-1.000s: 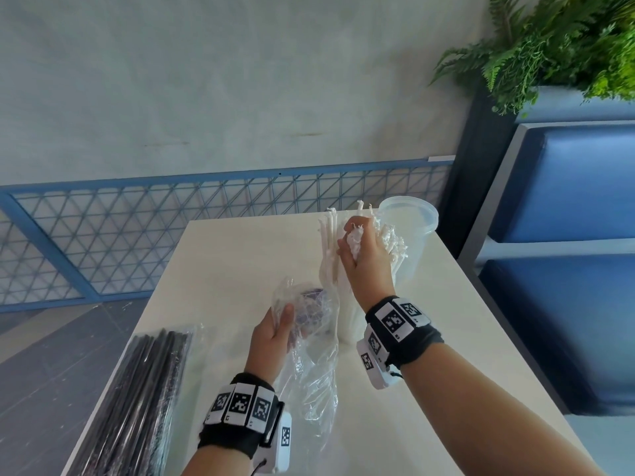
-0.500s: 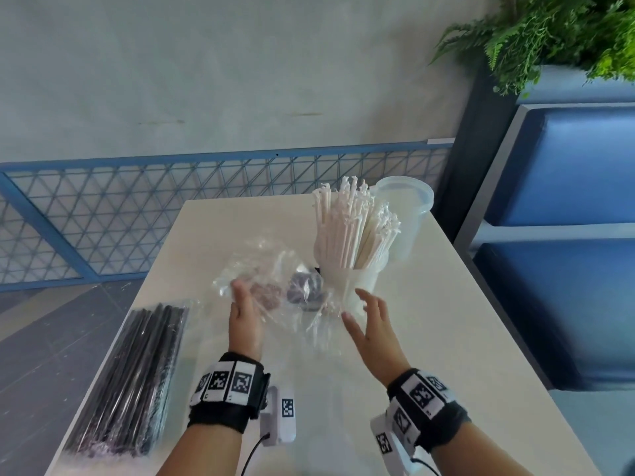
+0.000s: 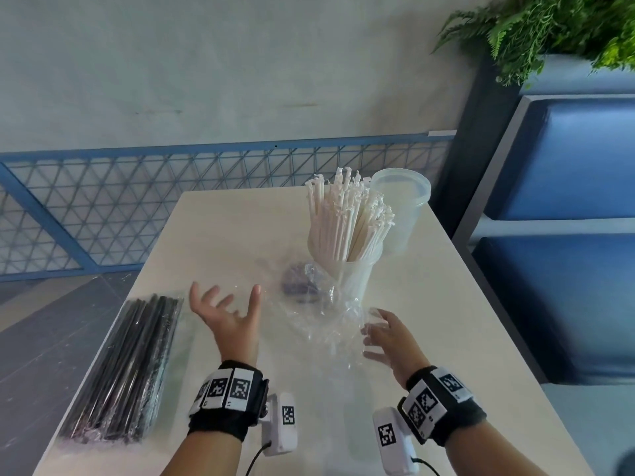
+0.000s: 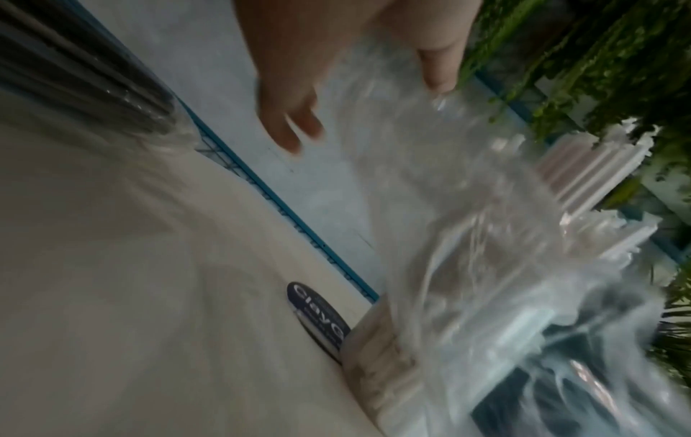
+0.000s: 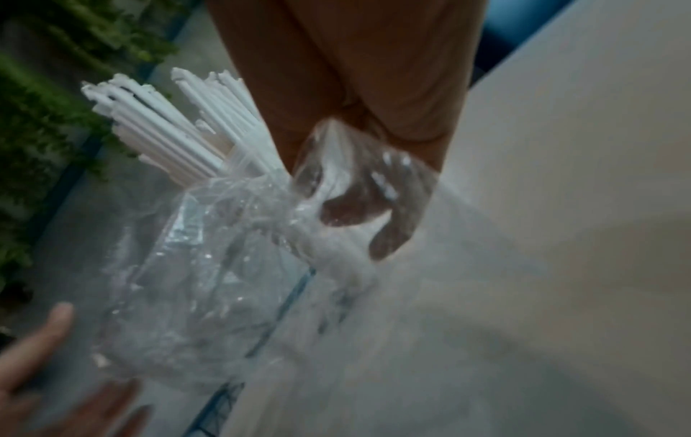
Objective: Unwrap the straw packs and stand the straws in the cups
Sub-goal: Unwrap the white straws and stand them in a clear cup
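Since half a second ago the left hand (image 3: pixel 229 319) has let go of the empty clear wrapper (image 3: pixel 319 314) and swung out toward the pack of black straws (image 3: pixel 129 367), while the right hand (image 3: pixel 390 338) has closed in on the wrapper's near edge.

The white straws (image 3: pixel 348 218) stand fanned in the near cup (image 3: pixel 357 280), just beyond the right hand's fingertips, so that pack looks done. The slack wrapper lies crumpled between the two hands, against the cup's base (its dark label (image 4: pixel 318 313) faces the left wrist view). The right hand's fingers are loosely spread with film draped over them; whether they pinch it I cannot tell. The left hand is released, fingers splayed, holding nothing, probably on its way to the sealed black pack lying on the surface to its left. The second cup (image 3: pixel 400 207) waits empty behind the first, presumably for those.
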Motion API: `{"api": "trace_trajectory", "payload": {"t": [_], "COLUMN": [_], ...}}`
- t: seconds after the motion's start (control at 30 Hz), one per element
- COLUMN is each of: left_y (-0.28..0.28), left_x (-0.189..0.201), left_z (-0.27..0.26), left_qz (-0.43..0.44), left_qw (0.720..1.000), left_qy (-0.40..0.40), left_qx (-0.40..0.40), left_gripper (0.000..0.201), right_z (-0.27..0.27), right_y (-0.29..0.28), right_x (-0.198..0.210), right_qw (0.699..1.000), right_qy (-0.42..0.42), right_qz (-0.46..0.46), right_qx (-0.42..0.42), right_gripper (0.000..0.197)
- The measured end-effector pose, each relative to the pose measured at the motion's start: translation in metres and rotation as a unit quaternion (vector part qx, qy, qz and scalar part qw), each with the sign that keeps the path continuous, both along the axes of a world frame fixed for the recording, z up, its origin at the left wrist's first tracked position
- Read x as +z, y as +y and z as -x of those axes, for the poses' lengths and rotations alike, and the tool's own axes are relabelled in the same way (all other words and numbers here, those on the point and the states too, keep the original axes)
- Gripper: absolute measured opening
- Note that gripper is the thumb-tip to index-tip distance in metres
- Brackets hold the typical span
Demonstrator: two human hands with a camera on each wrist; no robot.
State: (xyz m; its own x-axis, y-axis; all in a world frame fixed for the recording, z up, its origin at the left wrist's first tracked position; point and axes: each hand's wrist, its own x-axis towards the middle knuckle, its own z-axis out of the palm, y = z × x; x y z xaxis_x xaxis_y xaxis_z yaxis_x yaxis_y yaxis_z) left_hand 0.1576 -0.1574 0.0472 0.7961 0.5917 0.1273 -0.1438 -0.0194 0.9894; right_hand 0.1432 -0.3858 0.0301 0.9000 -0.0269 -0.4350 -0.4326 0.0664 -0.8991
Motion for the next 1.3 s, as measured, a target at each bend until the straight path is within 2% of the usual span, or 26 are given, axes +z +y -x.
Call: {"api": "trace_trajectory", "payload": {"t": [0.03, 0.1, 0.17, 0.2, 0.3, 0.37, 0.43, 0.5, 0.57, 0.63, 0.7, 0.77, 0.83, 0.93, 1.0, 1.1, 1.17, 1.2, 1.23, 1.3], "left_y": [0.001, 0.0, -0.007, -0.01, -0.013, -0.011, -0.013, -0.022, -0.034, -0.04, -0.041, -0.041, -0.042, -0.042, -0.043, -0.052, -0.066, -0.075, -0.087, -0.113], "left_x": [0.001, 0.001, 0.001, 0.0, -0.006, -0.009, -0.012, -0.018, -0.025, -0.031, -0.035, -0.038, -0.044, -0.048, -0.052, -0.054, -0.043, -0.038, -0.034, -0.034], "left_z": [-0.001, -0.003, -0.006, -0.007, -0.011, -0.012, -0.009, -0.003, 0.006, 0.014, 0.02, 0.025, 0.028, 0.027, 0.024, 0.019, 0.018, 0.017, 0.017, 0.02], "left_qz": [-0.05, -0.148, -0.144, -0.133, -0.154, -0.208, -0.232, -0.241, -0.219, -0.199, -0.209, -0.248, -0.283, -0.306, -0.335, -0.403, -0.481, -0.529, -0.57, -0.62], "left_qw": [0.998, 0.988, 0.978, 0.974, 0.976, 0.973, 0.969, 0.963, 0.957, 0.953, 0.939, 0.912, 0.89, 0.872, 0.852, 0.78, 0.706, 0.68, 0.667, 0.641], "left_qy": [-0.022, -0.014, 0.057, 0.085, 0.098, 0.084, 0.068, 0.084, 0.113, 0.134, 0.151, 0.17, 0.185, 0.231, 0.28, 0.411, 0.483, 0.474, 0.437, 0.353], "left_qx": [0.016, -0.039, -0.139, -0.161, -0.121, -0.064, -0.042, -0.086, -0.149, -0.186, -0.229, -0.279, -0.307, -0.304, -0.289, -0.245, -0.19, -0.184, -0.2, -0.283], "left_gripper": [0.098, 0.092, 0.081, 0.075, 0.037, 0.034, 0.034, 0.028, 0.016, 0.03, 0.06, 0.075, 0.072, 0.062, 0.063, 0.062, 0.066, 0.07, 0.074, 0.081], "right_z": [0.0, 0.001, 0.001, 0.0, -0.004, -0.008, -0.01, -0.01, -0.007, -0.004, 0.001, 0.003, 0.003, -0.006, -0.009, -0.011, -0.011, -0.01, -0.01, -0.011], "right_y": [-0.004, -0.011, -0.016, -0.018, -0.028, -0.042, -0.058, -0.066, -0.065, -0.06, -0.059, -0.06, -0.061, -0.063, -0.067, -0.075, -0.076, -0.075, -0.074, -0.073], "right_x": [0.0, -0.001, 0.002, 0.003, 0.002, -0.002, -0.002, 0.002, 0.006, 0.005, -0.007, -0.023, -0.031, -0.036, -0.038, -0.05, -0.054, -0.053, -0.052, -0.052], "right_qw": [1.0, 0.999, 0.998, 0.998, 0.994, 0.988, 0.971, 0.936, 0.876, 0.801, 0.747, 0.711, 0.685, 0.7, 0.71, 0.727, 0.724, 0.722, 0.723, 0.727], "right_qy": [-0.01, -0.02, -0.031, -0.037, -0.051, -0.072, -0.1, -0.149, -0.218, -0.244, -0.246, -0.213, -0.173, -0.081, -0.012, 0.045, 0.06, 0.064, 0.068, 0.071], "right_qz": [0.016, 0.035, 0.047, 0.056, 0.095, 0.131, 0.188, 0.278, 0.398, 0.539, 0.617, 0.655, 0.676, 0.627, 0.59, 0.562, 0.563, 0.562, 0.56, 0.555], "right_qx": [-0.004, -0.002, 0.005, 0.008, 0.006, -0.042, -0.112, -0.159, -0.162, -0.087, 0.038, 0.142, 0.211, 0.332, 0.383, 0.391, 0.394, 0.397, 0.399, 0.398], "right_gripper": [0.043, 0.041, 0.038, 0.037, 0.035, 0.036, 0.037, 0.04, 0.048, 0.058, 0.068, 0.083, 0.093, 0.087, 0.086, 0.093, 0.095, 0.096, 0.096, 0.096]}}
